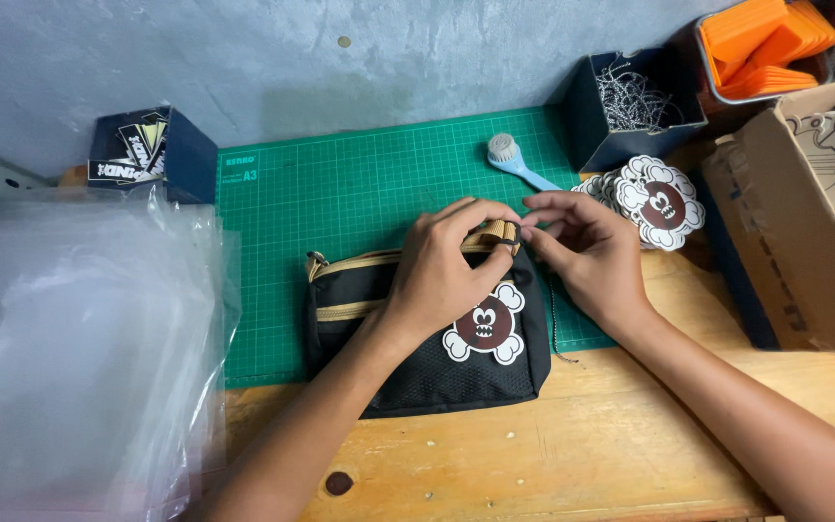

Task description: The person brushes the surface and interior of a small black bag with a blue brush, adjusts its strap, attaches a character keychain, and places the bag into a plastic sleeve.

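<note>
A small black fabric pouch (417, 333) with tan zip trim is laid across the near edge of a green gridded cutting mat (340, 203) and partly on the bare wooden tabletop (572, 445). A brown and white cloud-shaped paper tag (486, 327) with a cartoon face is seen lying on the pouch's front. The left hand (446, 271) is curled over the top right corner of the pouch, its fingers closed around a short tan strap loop (498, 232). The right hand (582, 251) is brought in beside it, thumb and fingertips pinched together at the same loop; what is pinched between them cannot be told. A thin dark cord (555, 324) is seen hanging down just beside the pouch's right edge.

A stack of clear plastic bags (79, 348) is spread at the left. A pale blue brush (519, 162) is laid on the mat's far part, and a pile of matching cloud-shaped tags (654, 198) is placed near it. A dark blue box of strings (630, 101), an orange stack (765, 43) and a cardboard box (794, 232) are kept at the right.
</note>
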